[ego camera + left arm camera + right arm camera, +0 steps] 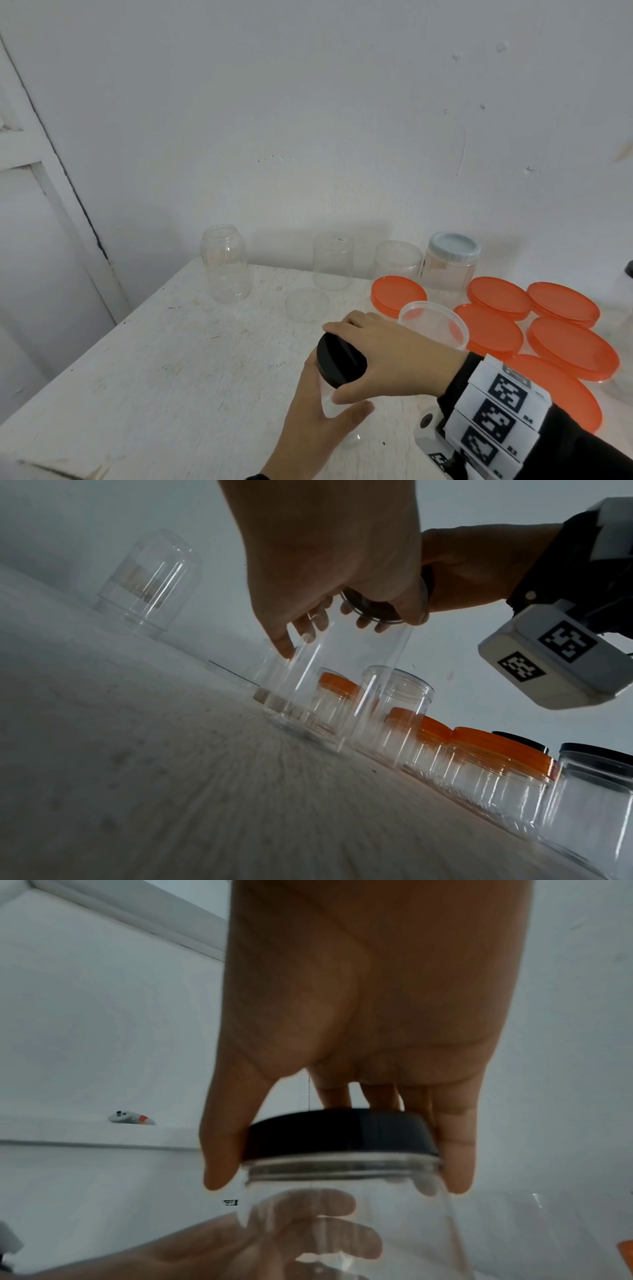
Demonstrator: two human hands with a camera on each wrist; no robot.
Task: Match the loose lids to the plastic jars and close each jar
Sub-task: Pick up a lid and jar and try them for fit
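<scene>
From the head camera, the task looks partway through. One jar with a pale blue lid [454,247] stands closed at the back, and several jars to the right carry orange lids [572,345]. Still open are the narrow-necked jar [224,263], a straight clear jar [333,261] and a wider clear jar [397,259]; a clear lid [307,304] lies loose on the white table [137,359]. Near the front edge, the right hand [387,353] reaches in from the right, palm down, fingers and thumb curled round the black lid [340,359]. The left hand [308,421] comes up from below, wrapped round the clear jar [334,407] beneath it.

The left wrist camera shows that jar [342,685] standing on the table, left fingers [284,642] against its wall (seen partly through the plastic), with the right hand [472,569] on top.

In the right wrist camera, the right hand [359,1015] points down, its fingertips gripping the black lid's [339,1131] rim. The lid sits squarely on the jar's [342,1218] neck; whether it is screwed fully tight I cannot tell.
</scene>
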